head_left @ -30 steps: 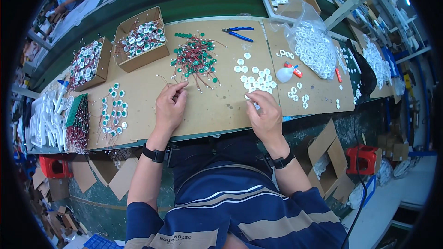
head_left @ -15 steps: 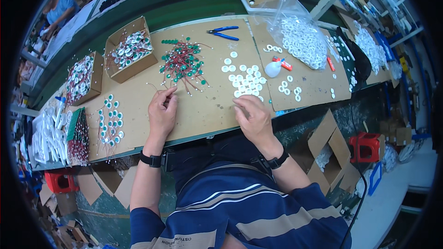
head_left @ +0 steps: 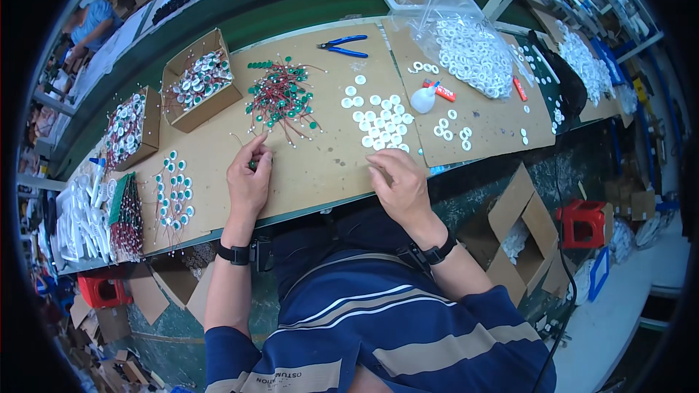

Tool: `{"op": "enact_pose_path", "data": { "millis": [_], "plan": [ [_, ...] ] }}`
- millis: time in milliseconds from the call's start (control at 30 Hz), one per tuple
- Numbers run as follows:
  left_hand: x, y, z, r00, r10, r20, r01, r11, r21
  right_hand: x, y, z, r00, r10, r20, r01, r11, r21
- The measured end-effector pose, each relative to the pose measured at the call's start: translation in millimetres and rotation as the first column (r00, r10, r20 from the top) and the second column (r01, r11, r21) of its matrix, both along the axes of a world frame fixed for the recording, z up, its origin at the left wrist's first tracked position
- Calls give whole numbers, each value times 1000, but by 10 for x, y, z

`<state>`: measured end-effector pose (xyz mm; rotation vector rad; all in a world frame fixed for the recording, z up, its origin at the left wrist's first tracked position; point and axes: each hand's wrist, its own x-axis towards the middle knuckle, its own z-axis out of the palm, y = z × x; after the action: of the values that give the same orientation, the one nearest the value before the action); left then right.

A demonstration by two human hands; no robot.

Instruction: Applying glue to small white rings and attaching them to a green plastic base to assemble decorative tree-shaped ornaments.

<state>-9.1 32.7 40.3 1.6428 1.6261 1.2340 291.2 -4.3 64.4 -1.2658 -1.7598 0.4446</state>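
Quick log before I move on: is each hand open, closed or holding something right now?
Left hand: closed on a small green disc.
Right hand: fingers bent; whether it holds anything cannot be told.

pliers (head_left: 328, 46) 1 | bottle (head_left: 422, 101) 1 | wired-disc boxes (head_left: 212, 105) 2 | loose white discs (head_left: 374, 132) roughly 25

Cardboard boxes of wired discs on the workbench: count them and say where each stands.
2. One box stands left of the loose heap of green wired discs; the other box is farther left, beyond the white plastic parts. None seems hidden.
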Motion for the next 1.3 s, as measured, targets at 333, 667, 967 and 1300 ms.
{"op": "enact_pose_path", "data": {
  "millis": [333, 667, 967, 1300],
  "plan": [
    [-293, -320, 1, 998, 52, 27, -49, 993, -104, -186, -89, -80, 1000, 24, -6, -25, 999, -39],
    [-580, -605, 100, 932, -96, -350, 137, 986, 95, -384, -255, 66, 999, -30, 38, 31, 999, -33],
    [-626, -694, 74, 999, 8, -34, -6, 998, 57, -388, -56, -56, 989, -101, 112, 95, 994, 55],
    [-276, -646, 79, 997, -62, 36, 64, 997, -41, -406, 196, -130, 883, -175, 435, 105, 978, 180]
  ]
}}
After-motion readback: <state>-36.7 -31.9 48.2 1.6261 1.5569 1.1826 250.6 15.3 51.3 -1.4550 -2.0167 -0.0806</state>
